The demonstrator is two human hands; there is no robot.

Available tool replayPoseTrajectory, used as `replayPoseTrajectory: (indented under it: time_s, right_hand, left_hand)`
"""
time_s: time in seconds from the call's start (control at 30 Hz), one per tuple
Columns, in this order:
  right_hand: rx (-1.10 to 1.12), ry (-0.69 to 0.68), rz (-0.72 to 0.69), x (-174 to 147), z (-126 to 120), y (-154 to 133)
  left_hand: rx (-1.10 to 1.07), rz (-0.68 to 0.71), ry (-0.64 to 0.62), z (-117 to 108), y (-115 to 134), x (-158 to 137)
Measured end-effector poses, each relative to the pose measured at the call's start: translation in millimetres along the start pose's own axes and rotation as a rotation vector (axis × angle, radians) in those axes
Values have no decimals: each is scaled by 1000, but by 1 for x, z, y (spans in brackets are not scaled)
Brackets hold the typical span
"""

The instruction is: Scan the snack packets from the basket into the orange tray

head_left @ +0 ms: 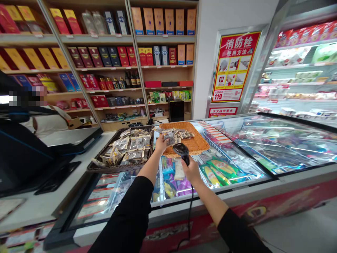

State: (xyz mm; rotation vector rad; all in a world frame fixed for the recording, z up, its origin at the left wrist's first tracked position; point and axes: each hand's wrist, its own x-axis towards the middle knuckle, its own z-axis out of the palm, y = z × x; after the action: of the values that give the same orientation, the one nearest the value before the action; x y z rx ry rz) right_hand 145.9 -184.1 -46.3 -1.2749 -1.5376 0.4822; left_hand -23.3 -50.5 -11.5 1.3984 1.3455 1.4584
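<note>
My right hand [192, 171] is wrapped round the handle of a black corded barcode scanner [180, 150], its head tilted toward the orange basket. Between the fingers of my left hand [160, 144] is a small clear packet [169, 138], held at the near left side of that basket. The orange wicker basket [201, 142] carries several similar packets [185, 135]. To the left, a dark brown wicker basket [91, 168] is heaped with more small packets [135, 143]. What the packets contain is too small to tell.
Both baskets rest on a glass-topped chest freezer [244, 147] with bagged goods inside. A counter [59, 177] with dark equipment stands left, a person [46, 121] behind it. The scanner's cord [190, 214] hangs down the freezer front. Shelves of boxes [105, 57] line the back wall.
</note>
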Motion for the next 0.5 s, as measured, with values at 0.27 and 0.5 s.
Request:
replayPoseTrajectory:
  time_s: [0.27, 0.5]
  right_hand:
    - [34, 5, -15, -3, -2, 4]
    - [103, 18, -8, -3, -2, 3]
  left_hand:
    - [108, -23, -22, 1, 3, -1]
    - [269, 9, -16, 0, 7, -4]
